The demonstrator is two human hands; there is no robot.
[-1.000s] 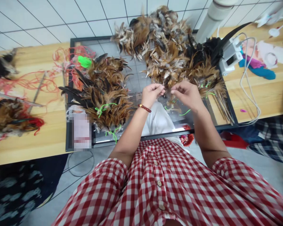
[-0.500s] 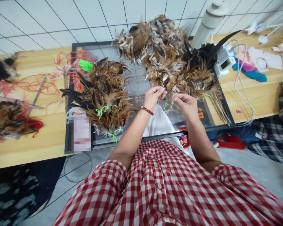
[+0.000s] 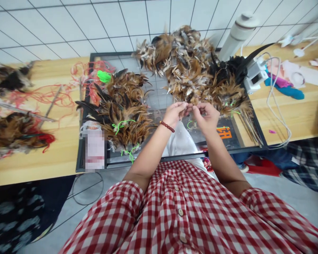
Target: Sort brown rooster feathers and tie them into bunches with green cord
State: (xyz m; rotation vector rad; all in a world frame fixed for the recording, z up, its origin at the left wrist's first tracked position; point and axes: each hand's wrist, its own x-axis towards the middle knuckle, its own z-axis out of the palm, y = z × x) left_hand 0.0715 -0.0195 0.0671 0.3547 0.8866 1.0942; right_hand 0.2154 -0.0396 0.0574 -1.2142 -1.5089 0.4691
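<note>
My left hand (image 3: 176, 112), with a dark red bead bracelet (image 3: 166, 126) at the wrist, pinches with thumb and forefinger over the glass. Fingertip to fingertip with it, my right hand (image 3: 206, 114) is closed in a pinch too. Whatever lies between the fingers is too small to make out. Just beyond them spreads a large heap of brown and black feathers (image 3: 187, 70). Left of my hands lie bundles of brown feathers (image 3: 128, 113), some tied with bright green string (image 3: 122, 124). Another bit of green string (image 3: 190, 124) lies under my hands.
A black-framed glass panel (image 3: 159, 163) carries the feathers on the wooden table (image 3: 60, 141). A pale bottle (image 3: 235, 38), white charger (image 3: 255, 76) and cable stand at right. At left are red string (image 3: 47, 96), scissors-like metal rods (image 3: 51, 106) and more feathers. A neon green skein (image 3: 104, 76) lies behind.
My hands have come together; the right hand moved left until its fingertips met the left hand's. The whole view has shifted slightly.
</note>
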